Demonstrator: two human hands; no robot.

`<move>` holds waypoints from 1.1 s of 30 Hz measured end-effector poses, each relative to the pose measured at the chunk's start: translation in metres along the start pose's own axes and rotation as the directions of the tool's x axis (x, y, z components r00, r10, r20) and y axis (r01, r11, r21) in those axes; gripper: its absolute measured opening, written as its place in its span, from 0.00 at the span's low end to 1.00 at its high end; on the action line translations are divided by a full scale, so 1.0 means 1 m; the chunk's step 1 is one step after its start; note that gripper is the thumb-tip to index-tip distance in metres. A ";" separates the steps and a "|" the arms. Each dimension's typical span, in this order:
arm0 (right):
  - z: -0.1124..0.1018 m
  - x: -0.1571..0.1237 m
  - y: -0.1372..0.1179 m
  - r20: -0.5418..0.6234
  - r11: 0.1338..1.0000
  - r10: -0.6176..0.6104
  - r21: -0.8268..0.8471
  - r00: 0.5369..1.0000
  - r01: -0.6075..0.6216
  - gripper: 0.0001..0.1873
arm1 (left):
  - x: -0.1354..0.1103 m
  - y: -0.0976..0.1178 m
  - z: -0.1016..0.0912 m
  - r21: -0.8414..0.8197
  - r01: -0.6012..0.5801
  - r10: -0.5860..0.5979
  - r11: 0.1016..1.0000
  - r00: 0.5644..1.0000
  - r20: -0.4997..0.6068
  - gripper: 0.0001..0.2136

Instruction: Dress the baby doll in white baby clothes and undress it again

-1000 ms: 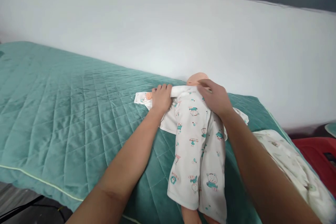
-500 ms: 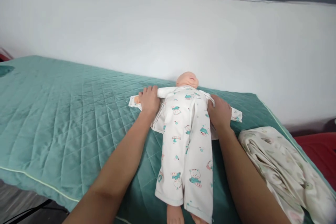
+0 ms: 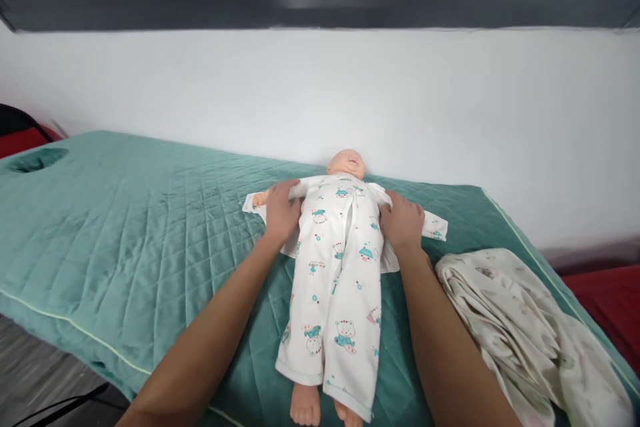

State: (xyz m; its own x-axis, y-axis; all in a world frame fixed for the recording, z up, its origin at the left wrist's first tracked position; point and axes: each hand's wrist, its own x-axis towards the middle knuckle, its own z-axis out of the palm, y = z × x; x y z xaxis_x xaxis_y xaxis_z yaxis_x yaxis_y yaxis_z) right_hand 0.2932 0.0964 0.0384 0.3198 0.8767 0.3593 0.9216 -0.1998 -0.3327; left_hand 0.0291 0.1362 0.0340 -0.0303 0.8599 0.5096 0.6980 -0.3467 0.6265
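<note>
A baby doll (image 3: pixel 346 163) lies face up on a green quilted bed cover, its head by the wall and its bare feet towards me. White baby pants (image 3: pixel 327 280) with animal prints cover its legs and reach up over its chest. Under them shows a white baby shirt (image 3: pixel 434 227), its sleeves spread to both sides. My left hand (image 3: pixel 283 212) is closed round the sleeved arm on the left, where a bit of the doll's hand shows past my fingers. My right hand (image 3: pixel 403 220) is closed round the other sleeve, thumb near the doll's side. My fingertips are partly hidden.
A crumpled pale patterned cloth (image 3: pixel 525 320) lies to the right of my right forearm. The bed (image 3: pixel 125 233) stretches to the left, with a hole near its far end. A white wall (image 3: pixel 225 87) stands behind, and red objects (image 3: pixel 607 300) show beyond the right edge.
The view has tilted up, showing more of the dark frame above the wall. Both hands stay at the doll's sleeves, with the left thumb now showing more. The doll lies much as before.
</note>
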 end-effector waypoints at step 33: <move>-0.006 0.009 0.030 -0.017 0.916 0.316 0.265 0.949 -0.300 0.24 | 0.070 0.179 0.096 0.281 -0.724 0.068 0.629 0.412 0.909 0.18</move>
State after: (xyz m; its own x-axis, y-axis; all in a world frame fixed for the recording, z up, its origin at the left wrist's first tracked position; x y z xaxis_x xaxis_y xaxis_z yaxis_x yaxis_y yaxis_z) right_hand 0.3249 0.0960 0.0367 0.5980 0.7613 0.2506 0.6904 -0.3304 -0.6436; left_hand 0.2206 0.1704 0.1258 0.6850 0.6712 -0.2832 0.6626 -0.7356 -0.1408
